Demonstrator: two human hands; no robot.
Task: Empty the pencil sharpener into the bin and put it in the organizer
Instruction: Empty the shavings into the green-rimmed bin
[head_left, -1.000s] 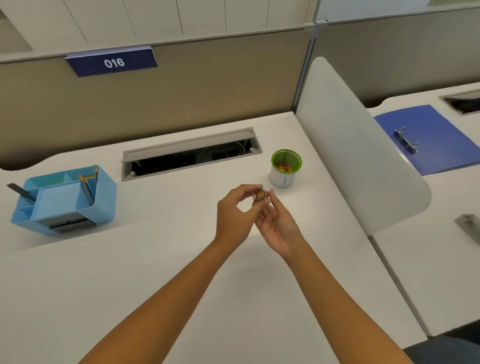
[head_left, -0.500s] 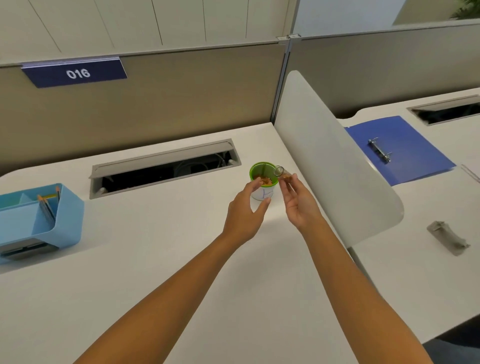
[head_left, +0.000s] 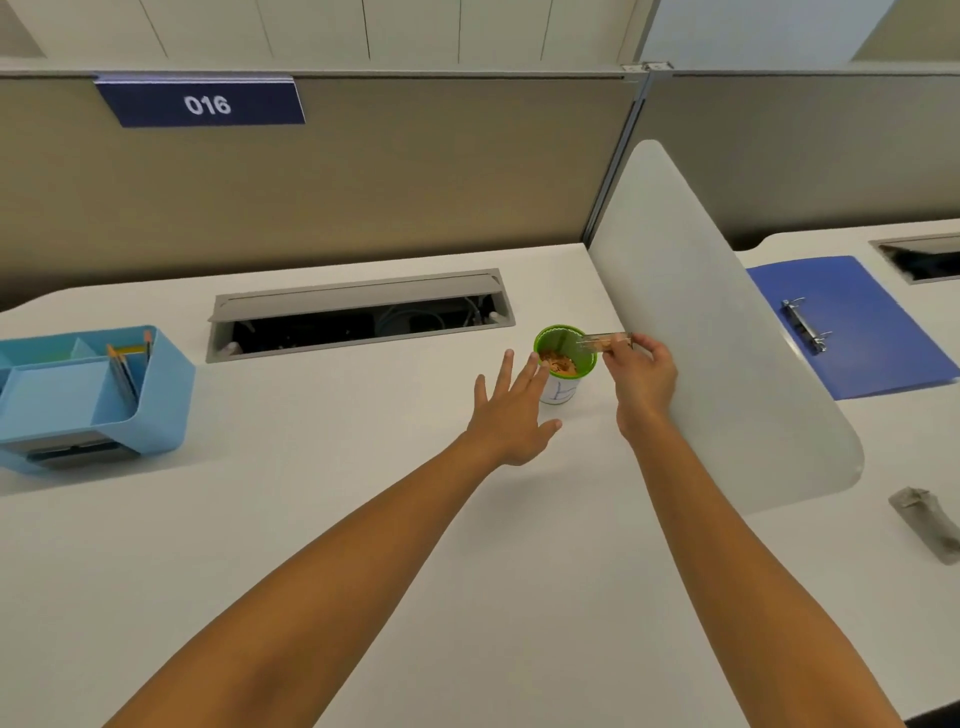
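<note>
A small bin (head_left: 560, 391), white with a green rim, stands on the white desk and holds orange-brown shavings. My right hand (head_left: 643, 376) pinches a small clear pencil sharpener (head_left: 602, 343), tilted over the bin's right rim. My left hand (head_left: 511, 410) is spread open just left of the bin, fingertips touching its side and rim. A light blue organizer (head_left: 156, 415) with several compartments and a few pencils sits at the far left of the desk.
A cable slot (head_left: 358, 317) with its lid raised lies behind the bin. A white curved divider panel (head_left: 701, 338) rises right beside my right hand. Beyond it lie a blue ring binder (head_left: 852, 322) and a grey object (head_left: 924, 525) on the neighbouring desk.
Both hands moved forward from mid-desk to the bin. My left hand let go of the sharpener and spread open beside the bin. My right hand carried the sharpener over the rim.
</note>
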